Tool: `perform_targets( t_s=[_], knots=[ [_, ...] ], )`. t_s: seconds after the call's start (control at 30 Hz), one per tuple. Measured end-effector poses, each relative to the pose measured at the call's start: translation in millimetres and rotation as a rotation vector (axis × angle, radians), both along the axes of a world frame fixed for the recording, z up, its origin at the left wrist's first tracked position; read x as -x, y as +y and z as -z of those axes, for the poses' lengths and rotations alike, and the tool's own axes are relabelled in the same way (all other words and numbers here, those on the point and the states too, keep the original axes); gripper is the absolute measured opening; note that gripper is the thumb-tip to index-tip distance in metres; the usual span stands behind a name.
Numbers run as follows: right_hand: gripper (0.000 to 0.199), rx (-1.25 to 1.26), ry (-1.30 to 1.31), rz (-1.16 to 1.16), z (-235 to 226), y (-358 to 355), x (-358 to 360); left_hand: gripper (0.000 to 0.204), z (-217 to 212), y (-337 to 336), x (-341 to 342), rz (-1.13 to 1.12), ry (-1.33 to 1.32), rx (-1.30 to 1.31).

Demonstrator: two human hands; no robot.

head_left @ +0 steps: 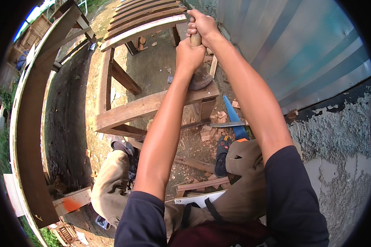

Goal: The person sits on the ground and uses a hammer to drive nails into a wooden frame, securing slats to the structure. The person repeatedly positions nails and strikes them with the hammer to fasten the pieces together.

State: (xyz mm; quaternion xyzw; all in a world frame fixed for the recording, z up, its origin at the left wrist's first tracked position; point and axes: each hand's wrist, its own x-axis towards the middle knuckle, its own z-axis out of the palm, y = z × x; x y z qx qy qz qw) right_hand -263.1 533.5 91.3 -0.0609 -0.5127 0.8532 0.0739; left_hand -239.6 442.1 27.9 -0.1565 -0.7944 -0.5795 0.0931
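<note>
A: What is the biggest thing here?

B: The corrugated metal wall, ribbed and blue-grey, rising to the right of the wooden frame. Below it runs rough grey plaster, lumpy and coarse.

A: And the frame itself?

B: Sawn timber, square-edged beams joined at right angles, with slats across its far end. Left of the frame, a long curved plank bends along dark soil.

A: Where is the person?

B: At the near side of the frame, in khaki trousers and dark sleeves, one shoe on the chip-strewn ground.

A: What do the hands do?

B: Both are clenched around a round wooden handle above the frame's near beam. The right hand grips its top, the left hand just beneath, the two touching. The dark, rounded head at the handle's lower end sits on that beam; its exact kind cannot be told.

A: Anything smaller?

B: A saw with a blue blade and a grey metal blade lie below the frame's near beam among pale wood chips.
</note>
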Motion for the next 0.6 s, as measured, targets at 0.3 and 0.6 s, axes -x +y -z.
perform_targets(
  t_s=[0.3, 0.6],
  knots=[
    [0.035, -0.546, 0.566, 0.027, -28.2, -71.9, -161.5, 0.011, 10.0, -48.1, -115.6, -0.075, 0.382, -0.226],
    [0.030, -0.322, 0.678, 0.252, 50.2, -62.6, -311.1, 0.022, 24.9, -48.4, -207.3, 0.137, 0.624, -0.132]
  ],
)
